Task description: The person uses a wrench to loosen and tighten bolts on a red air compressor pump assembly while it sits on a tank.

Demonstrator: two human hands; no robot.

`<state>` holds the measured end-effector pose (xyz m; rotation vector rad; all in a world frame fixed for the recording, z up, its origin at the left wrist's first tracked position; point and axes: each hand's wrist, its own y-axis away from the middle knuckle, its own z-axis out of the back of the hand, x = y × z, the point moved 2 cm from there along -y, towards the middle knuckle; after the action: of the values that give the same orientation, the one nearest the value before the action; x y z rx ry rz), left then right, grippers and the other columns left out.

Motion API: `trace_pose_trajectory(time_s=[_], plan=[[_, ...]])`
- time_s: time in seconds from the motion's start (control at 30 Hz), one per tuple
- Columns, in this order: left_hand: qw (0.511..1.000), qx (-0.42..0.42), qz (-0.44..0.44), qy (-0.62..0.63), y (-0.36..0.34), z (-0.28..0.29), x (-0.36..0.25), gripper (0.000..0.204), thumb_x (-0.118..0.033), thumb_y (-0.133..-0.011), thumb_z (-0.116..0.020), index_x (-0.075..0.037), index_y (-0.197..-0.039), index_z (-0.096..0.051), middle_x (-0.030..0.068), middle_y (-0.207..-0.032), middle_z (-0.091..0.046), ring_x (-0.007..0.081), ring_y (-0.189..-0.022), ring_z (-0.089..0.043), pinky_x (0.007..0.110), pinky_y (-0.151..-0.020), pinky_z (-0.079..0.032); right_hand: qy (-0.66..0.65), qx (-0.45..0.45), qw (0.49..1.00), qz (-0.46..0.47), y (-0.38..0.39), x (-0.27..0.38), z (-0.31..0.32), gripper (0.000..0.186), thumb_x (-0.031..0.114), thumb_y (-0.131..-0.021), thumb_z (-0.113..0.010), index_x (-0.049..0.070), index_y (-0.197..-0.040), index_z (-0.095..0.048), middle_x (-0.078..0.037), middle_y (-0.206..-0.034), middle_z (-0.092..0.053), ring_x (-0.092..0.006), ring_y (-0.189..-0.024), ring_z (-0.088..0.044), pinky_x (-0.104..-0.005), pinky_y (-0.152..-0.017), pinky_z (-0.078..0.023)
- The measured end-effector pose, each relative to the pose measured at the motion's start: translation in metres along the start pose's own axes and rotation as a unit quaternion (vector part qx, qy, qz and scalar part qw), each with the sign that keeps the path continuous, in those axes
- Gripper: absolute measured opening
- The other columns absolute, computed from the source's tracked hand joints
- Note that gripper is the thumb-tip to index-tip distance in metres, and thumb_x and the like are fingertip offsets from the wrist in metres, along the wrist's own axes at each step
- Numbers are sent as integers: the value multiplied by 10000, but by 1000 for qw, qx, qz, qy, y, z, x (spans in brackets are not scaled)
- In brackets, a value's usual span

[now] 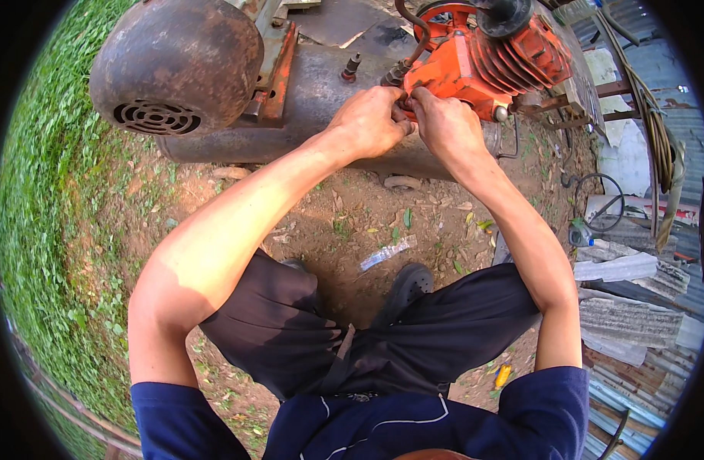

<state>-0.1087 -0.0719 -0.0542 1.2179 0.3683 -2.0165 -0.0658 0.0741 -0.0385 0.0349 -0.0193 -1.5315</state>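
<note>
orange finned metal compressor pump point(451, 73) above dark cylindrical metal tank point(290, 142), toward tank's right end. left hand point(367, 121), right hand point(446, 125) meet at pump's near left corner, fingers curled; what they grip, cannot tell. pump looks mounted; handwork seems unfinished, remainder hidden.

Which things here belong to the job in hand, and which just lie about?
Likely in the job:
Orange pump, left hand and right hand at it
Tank
Motor

Likely just lying about:
Clear plastic
Bottle
Corrugated sheets
</note>
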Motion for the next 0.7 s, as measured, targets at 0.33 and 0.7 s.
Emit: trace_pose_trajectory(time_s=[0.33, 0.7], plan=[[1000, 12, 15, -6, 0, 2, 0, 605, -249, -858, -703, 78, -1325, -502, 140, -980, -732, 242, -975, -688, 352, -896, -499, -22, -18, 1000, -6, 2, 0, 4, 235, 140, -871, -589, 44, -1085, -575, -230, -745, -675, -393, -711, -690, -498, -629, -552], [1000, 12, 17, -17, 1, 2, 0, 584, -242, -855, -702, 70, -1314, -518, 133, -980, -734, 241, -974, -688, 355, -900, -497, 29, -24, 999, 4, 4, 2, 5, 247, 107, -836, -601, 47, -1072, -564, -197, -742, -684, -370, -727, -701, -480, -632, -562]])
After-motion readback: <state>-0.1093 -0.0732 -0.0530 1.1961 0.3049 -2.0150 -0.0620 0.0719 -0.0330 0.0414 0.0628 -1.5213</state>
